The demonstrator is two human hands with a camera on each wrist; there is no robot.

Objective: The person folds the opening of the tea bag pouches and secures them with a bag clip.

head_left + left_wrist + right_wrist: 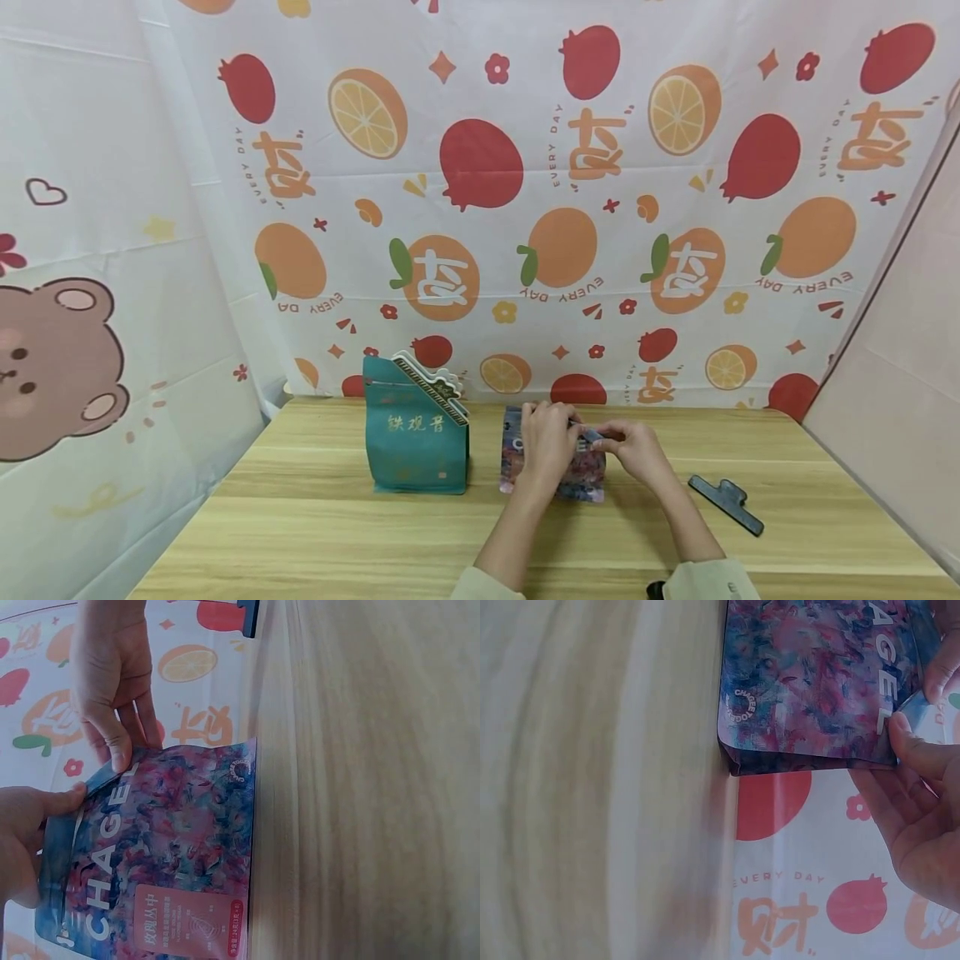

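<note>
A pink and blue pouch (588,479) with white lettering stands upright on the table, its front showing in both wrist views. Its blue top edge (56,862) is bent over at the upper corner. My left hand (547,442) grips this top edge, thumb lying along the bent strip. At the upper right corner, my right hand (637,450) pinches the pouch, its thumb (901,724) in front and fingers behind. The two thumbs are close together along the strip. In the head view, the left hand covers part of the lettering.
Left of the pouch stands a teal bag (416,458) with gold characters and a slanted, patterned top corner. A black bag clip (726,504) lies on the wooden table (337,550) to the right. A fruit-printed cloth (480,75) hangs behind.
</note>
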